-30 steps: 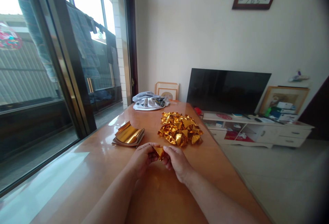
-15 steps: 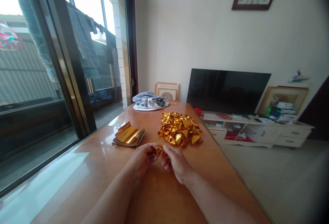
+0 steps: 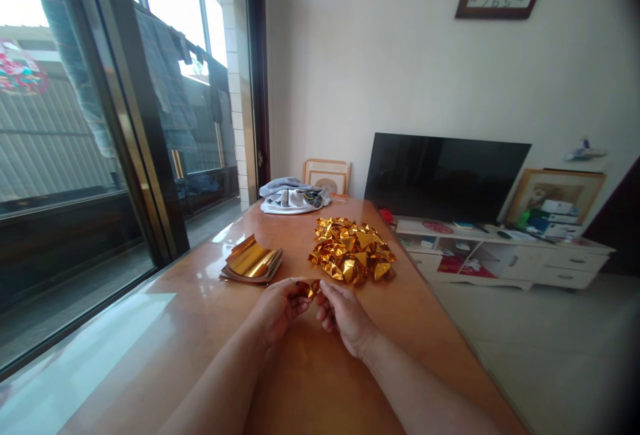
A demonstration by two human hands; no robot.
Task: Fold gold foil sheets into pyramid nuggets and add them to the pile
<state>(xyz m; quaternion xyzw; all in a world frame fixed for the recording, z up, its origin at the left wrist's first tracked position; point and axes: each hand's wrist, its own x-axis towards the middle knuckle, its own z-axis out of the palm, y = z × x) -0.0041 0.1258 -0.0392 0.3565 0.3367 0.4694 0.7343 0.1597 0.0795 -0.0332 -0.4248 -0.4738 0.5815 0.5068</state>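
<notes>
Grip, head view: the left hand (image 3: pixel 281 310) is curling thumb and fingers around the left end of a small foil piece (image 3: pixel 312 290); the right hand (image 3: pixel 346 316) is pinching near its right end, with only a narrow gap between the hands.
Foil piece: it is showing gold between the fingertips, midway between the table (image 3: pixel 305 388)'s left and right edges.
Handling: it is likely proving light, thin and slick, creasing easily; its folded ends are probably offering the safest hold, its flat faces denting under pressure.
Foil stack (image 3: pixel 254 262): it is lying toward the table's left edge, its top sheet curling.
Foil heap (image 3: pixel 351 248): crumpled-looking folded pieces are crowding near the right edge.
Cloth bundle (image 3: pixel 290 200): it is resting at the far left corner.
</notes>
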